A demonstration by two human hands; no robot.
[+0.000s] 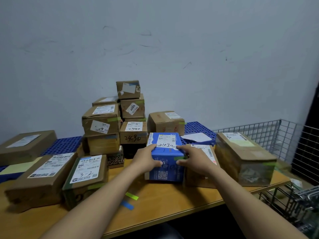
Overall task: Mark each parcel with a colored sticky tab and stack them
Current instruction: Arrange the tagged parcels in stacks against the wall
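Note:
A blue parcel point(165, 169) with a white label reading 2490 stands on the wooden table point(164, 202). My left hand point(146, 158) grips its left top edge, fingers over the top and thumb on the front face. My right hand point(193, 158) grips its right top edge the same way, next to a green tab point(179, 158) stuck on the box's right corner. A loose green sticky tab point(132, 196) and a blue sticky tab point(127, 205) lie on the table in front. A stack of brown parcels point(117, 121) with green tabs rises behind.
Brown parcels lie at the left point(41, 176), point(86, 176) and at the right point(245, 157). A small dark patterned box point(116, 160) sits behind. Blue perforated mats point(63, 145) lie along the wall. A wire cage point(286, 145) stands at the right, past the table's edge.

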